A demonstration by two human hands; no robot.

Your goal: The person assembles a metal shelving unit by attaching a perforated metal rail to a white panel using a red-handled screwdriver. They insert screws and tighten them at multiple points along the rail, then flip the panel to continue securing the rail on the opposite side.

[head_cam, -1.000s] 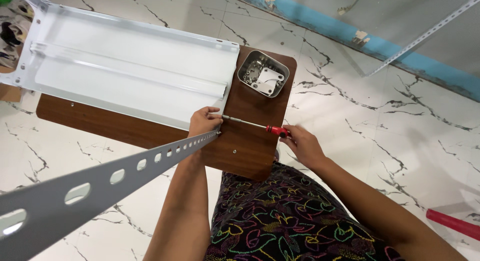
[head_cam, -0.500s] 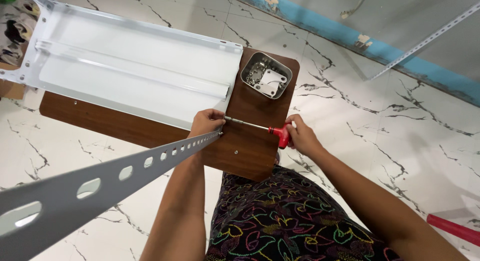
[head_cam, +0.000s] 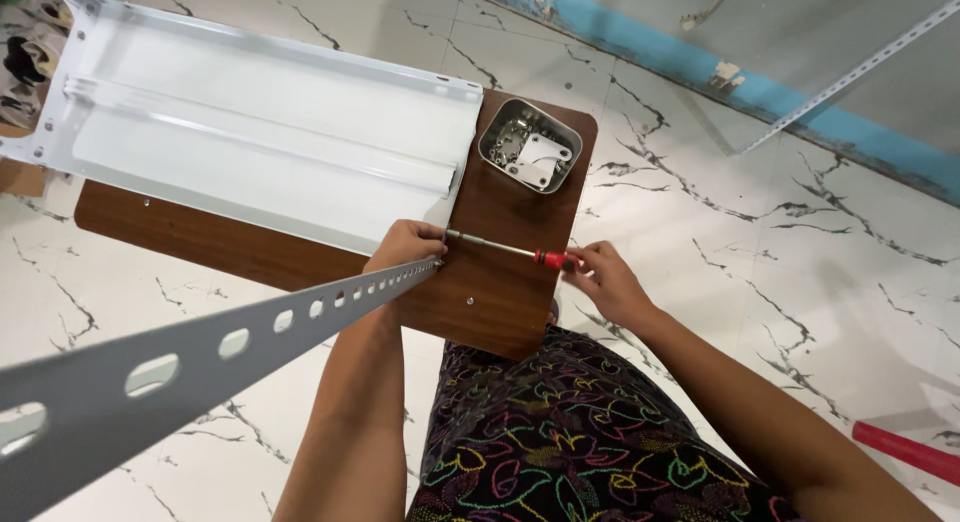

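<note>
The left hand [head_cam: 403, 248] is clamped around the near corner of a white metal shelf panel [head_cam: 270, 152], at the spot where the end of a grey slotted angle bar [head_cam: 215, 347] meets it. The bar runs from that hand back toward the camera, growing large and blurred at the lower left. The right hand [head_cam: 607, 279] is closed on the red handle of a screwdriver [head_cam: 510, 248], whose thin shaft lies level between the two hands with its tip right against the left hand's fingers at the panel corner. Whether the tip sits in a screw cannot be told. Both hands work above a brown wooden board [head_cam: 490, 292] lying on the marble-patterned floor [head_cam: 760, 242]. Just beyond the screwdriver, on the far end of the board, stands a small square metal tin [head_cam: 530, 145] holding screws and small fittings. Near the right arm, at the frame's edge, a red object [head_cam: 905, 452] lies on the floor
</note>
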